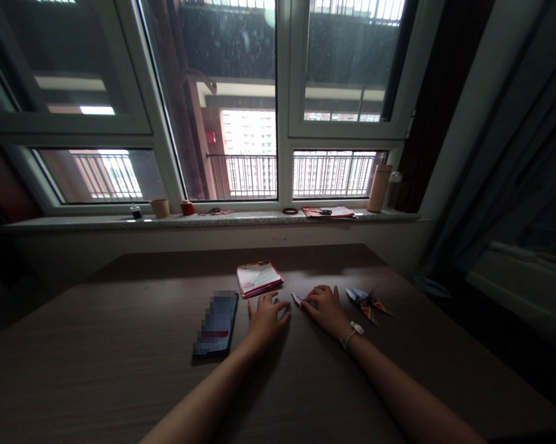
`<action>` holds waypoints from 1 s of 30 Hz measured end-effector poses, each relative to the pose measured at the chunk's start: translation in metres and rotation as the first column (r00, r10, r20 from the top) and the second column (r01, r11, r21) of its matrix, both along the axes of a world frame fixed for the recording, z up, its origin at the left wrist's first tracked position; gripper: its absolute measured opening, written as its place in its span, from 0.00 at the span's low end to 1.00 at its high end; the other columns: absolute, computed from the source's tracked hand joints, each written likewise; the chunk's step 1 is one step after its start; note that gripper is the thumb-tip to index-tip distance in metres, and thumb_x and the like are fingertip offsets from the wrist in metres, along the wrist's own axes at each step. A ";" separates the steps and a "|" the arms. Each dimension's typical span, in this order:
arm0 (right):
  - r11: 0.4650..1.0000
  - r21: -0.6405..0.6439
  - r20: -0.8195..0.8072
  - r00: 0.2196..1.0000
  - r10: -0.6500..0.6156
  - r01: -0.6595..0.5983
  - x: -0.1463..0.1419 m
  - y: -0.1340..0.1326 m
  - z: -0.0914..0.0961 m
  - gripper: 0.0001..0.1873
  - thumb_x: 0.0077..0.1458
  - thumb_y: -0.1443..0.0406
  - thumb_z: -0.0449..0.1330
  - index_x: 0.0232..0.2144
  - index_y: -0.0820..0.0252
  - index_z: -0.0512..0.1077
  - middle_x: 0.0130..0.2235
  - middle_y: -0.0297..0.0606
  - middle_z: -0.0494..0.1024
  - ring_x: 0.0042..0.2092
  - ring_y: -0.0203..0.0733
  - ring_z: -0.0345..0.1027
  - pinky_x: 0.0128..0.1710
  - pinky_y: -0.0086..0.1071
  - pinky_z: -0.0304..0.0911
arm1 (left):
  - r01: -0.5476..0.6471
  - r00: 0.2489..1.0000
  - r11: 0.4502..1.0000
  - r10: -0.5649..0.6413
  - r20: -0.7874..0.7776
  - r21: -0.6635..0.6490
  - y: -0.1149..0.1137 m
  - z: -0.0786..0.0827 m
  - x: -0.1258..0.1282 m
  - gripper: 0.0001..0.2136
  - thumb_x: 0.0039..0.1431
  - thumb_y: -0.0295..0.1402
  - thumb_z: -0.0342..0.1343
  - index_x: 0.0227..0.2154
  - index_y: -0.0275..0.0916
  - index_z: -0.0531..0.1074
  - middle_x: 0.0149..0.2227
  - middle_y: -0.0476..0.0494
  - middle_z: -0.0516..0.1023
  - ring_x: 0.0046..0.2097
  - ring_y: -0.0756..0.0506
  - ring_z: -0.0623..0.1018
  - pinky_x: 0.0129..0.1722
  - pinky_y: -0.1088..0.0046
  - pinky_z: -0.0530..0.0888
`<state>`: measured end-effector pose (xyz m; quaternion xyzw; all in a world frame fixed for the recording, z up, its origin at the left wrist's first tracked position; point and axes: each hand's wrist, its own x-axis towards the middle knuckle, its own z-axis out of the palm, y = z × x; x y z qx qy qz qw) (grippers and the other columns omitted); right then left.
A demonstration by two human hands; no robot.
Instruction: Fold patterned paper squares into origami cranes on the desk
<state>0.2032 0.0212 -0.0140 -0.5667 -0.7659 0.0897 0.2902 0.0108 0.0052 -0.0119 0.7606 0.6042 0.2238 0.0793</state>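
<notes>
My right hand (pixel 326 309) has its thumb and fingers pressed on a small folded paper piece (pixel 297 299), white with dark print, which pokes out to the left of the fingertips. Just left of that piece is my left hand (pixel 266 319), holding nothing, its fingers apart and curved over the table. A stack of printed paper sheets (pixel 260 279) with pink edges lies beyond the left hand. Several pointed folded paper shapes (pixel 365 303), patterned in yellow, red and white, rest to the right of my right hand.
A dark phone (pixel 216 327) lies on the brown table (pixel 120 345), left of my left hand. On the windowsill (pixel 259 219) stand a paper cup (pixel 160 208), a small red jar (pixel 187 208) and a tan bottle (pixel 379 189). More papers (pixel 340 212) lie there with a dark object on top.
</notes>
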 end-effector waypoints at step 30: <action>0.995 -0.094 -0.077 0.996 -0.052 0.045 -0.006 0.010 -0.014 0.11 0.56 0.56 0.61 0.39 0.47 0.81 0.46 0.37 0.77 0.54 0.50 0.62 0.54 0.41 0.50 | -0.038 0.999 0.999 0.038 0.034 0.007 0.005 0.004 0.008 0.11 0.58 0.43 0.59 0.43 0.52 0.79 0.57 0.43 0.72 0.60 0.35 0.66 0.62 0.35 0.47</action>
